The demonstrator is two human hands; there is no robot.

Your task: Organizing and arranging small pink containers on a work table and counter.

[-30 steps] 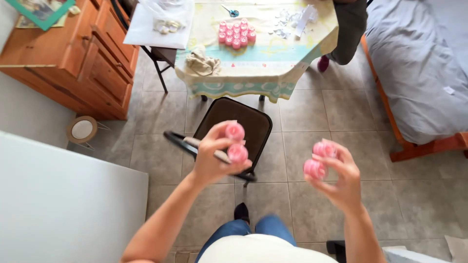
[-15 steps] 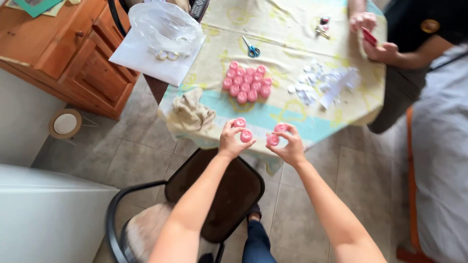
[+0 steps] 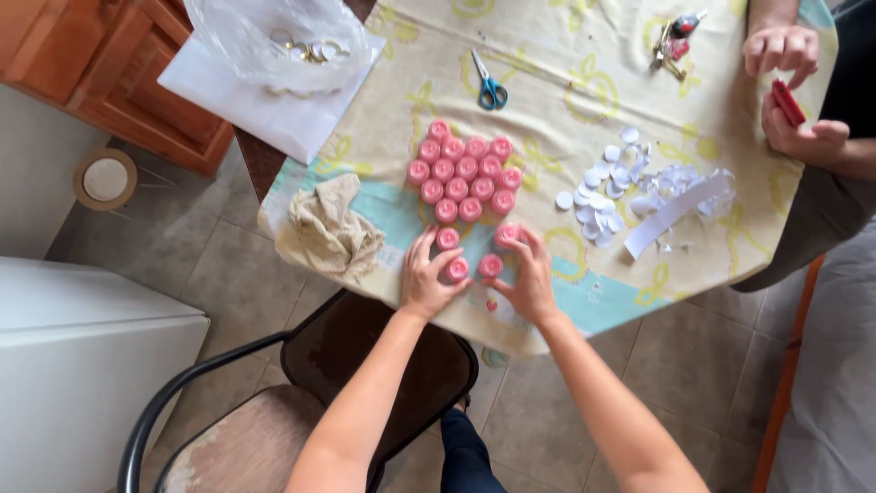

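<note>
Several small pink round candles (image 3: 461, 171) stand packed together on a table covered with a yellow and light-blue patterned cloth (image 3: 557, 87). My left hand (image 3: 425, 278) rests at the table's near edge with two pink candles (image 3: 453, 254) in its fingers, set down just below the cluster. My right hand (image 3: 526, 277) is beside it, its fingers around two more pink candles (image 3: 496, 251). Both hands touch the cloth.
A crumpled beige rag (image 3: 330, 233) lies left of my hands. Blue-handled scissors (image 3: 490, 85), white paper discs and scraps (image 3: 630, 192), and a plastic bag on white paper (image 3: 278, 41) are on the table. Another person's hands (image 3: 787, 87) hold a red object. A black chair (image 3: 365, 365) stands below.
I have moved closer to the table. My hands, which held the pink candles in the air, have come forward and lowered them onto the cloth beside the cluster.
</note>
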